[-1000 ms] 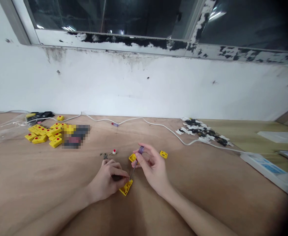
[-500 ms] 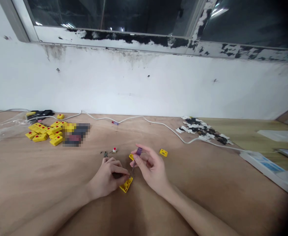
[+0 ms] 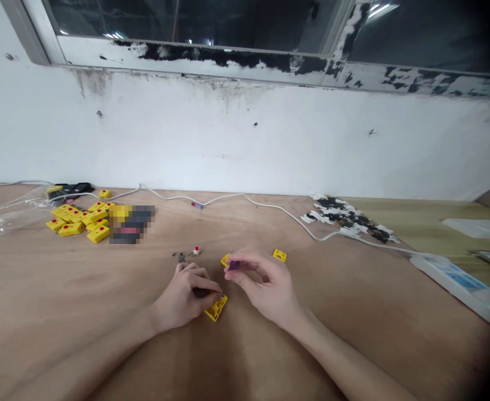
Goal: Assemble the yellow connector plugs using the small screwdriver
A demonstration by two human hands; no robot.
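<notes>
yellow casing (image 3: 216, 308) in left hand (image 3: 186, 293) (right hand (image 3: 262, 285) pinching purple screwdriver (image 3: 234, 265)), second casing (image 3: 225, 260) behind

L hand (image 3: 184, 295) & R hand (image 3: 265, 289) bare (slim fingers (image 3: 249, 260)), forearms (image 3: 345, 367) too

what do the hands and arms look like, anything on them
The left hand and right hand are bare, with no gloves or rings showing. The left forearm and right forearm show no sleeves, watch, bands, cables or markings.
</notes>
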